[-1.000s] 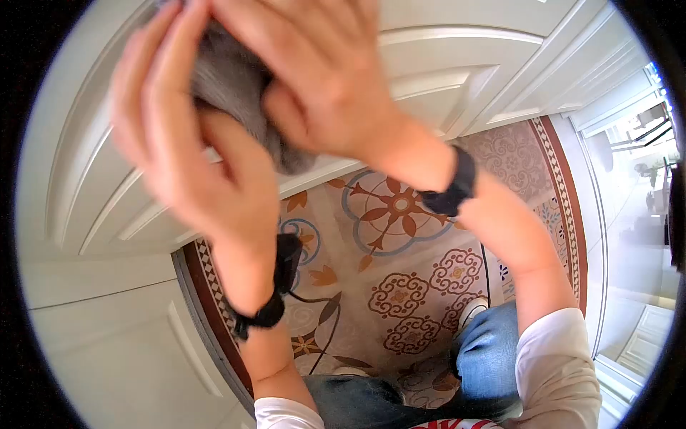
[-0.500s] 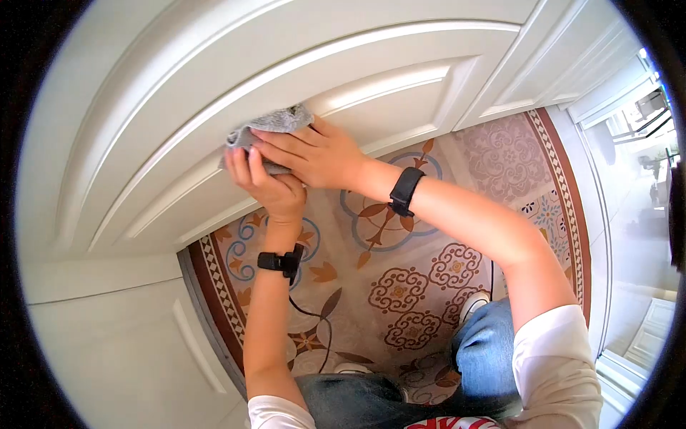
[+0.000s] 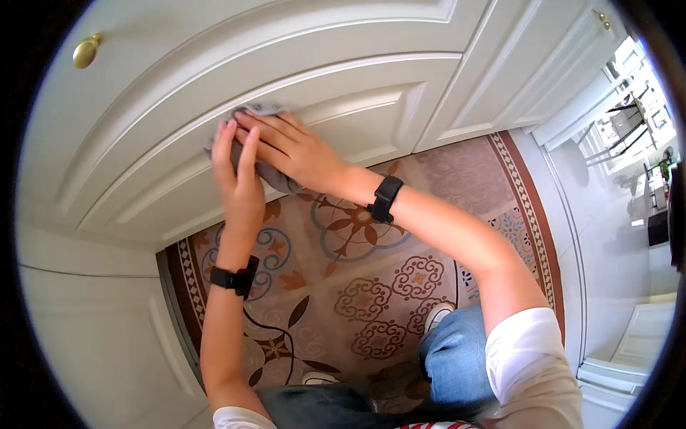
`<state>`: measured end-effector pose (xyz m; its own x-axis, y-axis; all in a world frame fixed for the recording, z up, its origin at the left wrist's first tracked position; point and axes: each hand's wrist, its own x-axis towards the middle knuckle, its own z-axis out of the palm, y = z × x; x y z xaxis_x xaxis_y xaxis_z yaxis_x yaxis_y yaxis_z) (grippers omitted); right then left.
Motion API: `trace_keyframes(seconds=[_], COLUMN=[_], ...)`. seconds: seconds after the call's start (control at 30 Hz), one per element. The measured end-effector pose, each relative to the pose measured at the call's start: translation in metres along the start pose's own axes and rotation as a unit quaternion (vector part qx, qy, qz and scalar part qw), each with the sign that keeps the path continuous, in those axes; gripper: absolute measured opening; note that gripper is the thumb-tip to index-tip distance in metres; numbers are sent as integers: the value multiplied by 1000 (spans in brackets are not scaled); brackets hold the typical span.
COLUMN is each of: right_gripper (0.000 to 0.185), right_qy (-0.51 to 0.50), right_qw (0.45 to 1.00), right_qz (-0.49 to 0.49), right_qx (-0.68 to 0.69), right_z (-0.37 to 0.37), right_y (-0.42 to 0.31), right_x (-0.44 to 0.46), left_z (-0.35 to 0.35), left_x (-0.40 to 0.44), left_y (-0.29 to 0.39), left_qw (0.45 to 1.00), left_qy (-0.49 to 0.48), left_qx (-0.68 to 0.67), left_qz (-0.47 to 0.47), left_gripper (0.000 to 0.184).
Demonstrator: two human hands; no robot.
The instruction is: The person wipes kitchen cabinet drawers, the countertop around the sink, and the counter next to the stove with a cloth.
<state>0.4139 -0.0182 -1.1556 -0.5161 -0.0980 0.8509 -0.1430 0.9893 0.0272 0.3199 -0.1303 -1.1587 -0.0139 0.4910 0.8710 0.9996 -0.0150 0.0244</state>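
A crumpled grey cloth is bunched under both hands against the lower panel of a white cabinet front. My right hand lies across the cloth, its fingers pressed together over the upper part and pointing up and left. From below, my left hand holds the cloth's left side, its fingers long and pointing upward, slightly blurred. The fingertips of both hands are close together near the cloth's top edge. Much of the cloth is hidden by the hands. A black band sits on each wrist.
A gold knob sticks out of the cabinet at upper left. Below lies a patterned mat, with a dark cable across it near my feet. Another white panel stands at left. Glass doors and furniture appear at far right.
The view has shifted, bringing the gold knob into sight. My left hand's fingers have straightened upward from a curled hold on the cloth's edge. My right hand stays over the cloth.
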Motion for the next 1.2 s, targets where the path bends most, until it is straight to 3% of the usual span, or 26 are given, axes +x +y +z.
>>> trace_keyframes(seconds=[0.13,0.23,0.37,0.47,0.63,0.8,1.2], right_gripper=[30,25,20,16,15,14,14], right_qy=[130,188,224,247,171,134,114], right_qw=[989,977,967,962,976,982,983], right_qz=[-66,-57,-6,-15,-52,-70,-82], right_qx=[-28,-82,-119,-115,-125,-109,-117], right_z=[-32,-36,4,26,51,52,53], right_y=[9,5,10,6,8,13,14], right_x=[56,82,77,61,26,15,9], left_z=[-23,-39,9,24,52,65,64], left_x=[63,90,75,52,-2,-12,-21], left_y=[7,18,5,-6,-22,-9,-6], left_qw=[983,984,966,964,964,956,959], left_qy=[164,170,245,259,261,266,240], left_qx=[30,42,-71,-50,-2,-59,-80], left_qz=[80,36,-44,-41,-53,-111,-130], left_gripper=[45,45,46,36,38,44,45])
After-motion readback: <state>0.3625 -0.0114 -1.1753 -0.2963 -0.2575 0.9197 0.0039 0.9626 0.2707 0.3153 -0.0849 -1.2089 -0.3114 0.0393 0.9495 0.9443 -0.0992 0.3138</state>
